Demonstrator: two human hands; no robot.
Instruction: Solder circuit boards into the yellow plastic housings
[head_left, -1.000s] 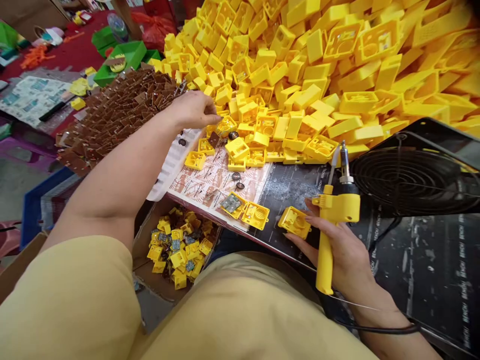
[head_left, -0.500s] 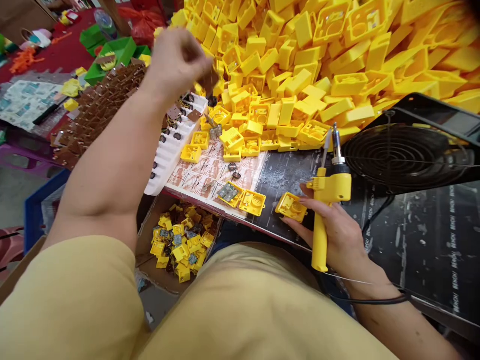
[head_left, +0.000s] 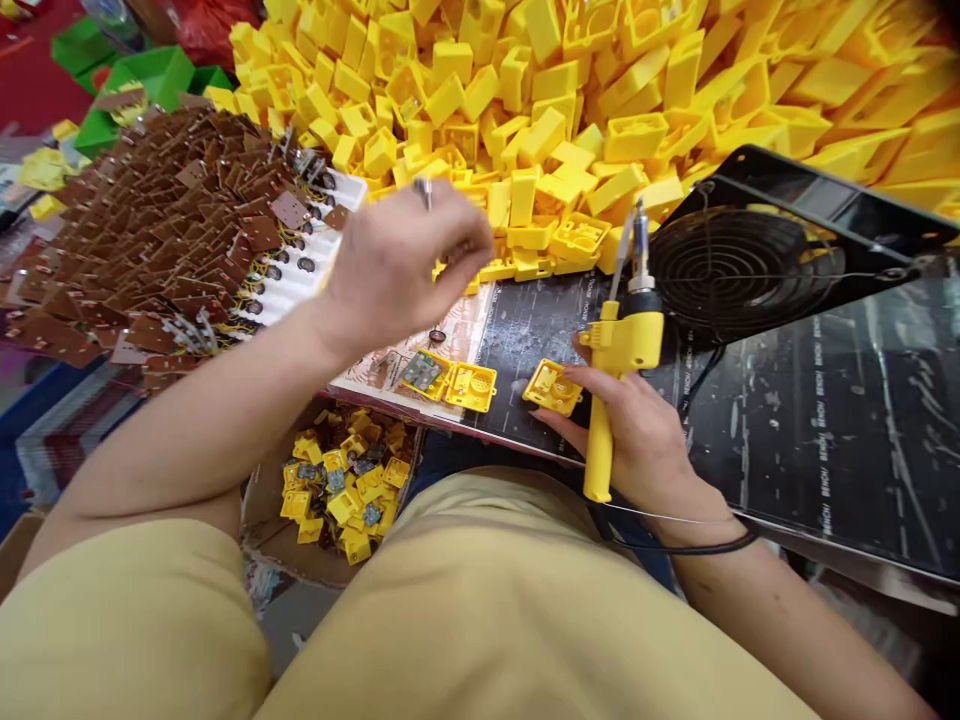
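Note:
My right hand (head_left: 637, 430) is wrapped round a yellow soldering gun (head_left: 600, 440), its metal tip pointing up and away from me. The thumb and a finger of that same hand grip a small open yellow case (head_left: 553, 388) on the black bench mat. My left hand (head_left: 412, 265), slightly blurred, hangs above the bench with its fingers curled inward; what they hold, if anything, is hidden. Below it lies an opened yellow case (head_left: 471, 386) with a green circuit board (head_left: 424, 372) on its left half. A small round black speaker (head_left: 437, 336) sits just behind.
Yellow cases (head_left: 540, 130) are heaped along the back. A black fan (head_left: 735, 270) stands at right. At left are piled brown circuit boards (head_left: 150, 220) and a white ridged tray (head_left: 285, 290) with speakers. Below the bench edge, a cardboard box (head_left: 262, 520) contains yellow assemblies.
My left hand has come from the far end of the white tray toward me and to the right. My right hand keeps the soldering gun and case. The view has shifted somewhat.

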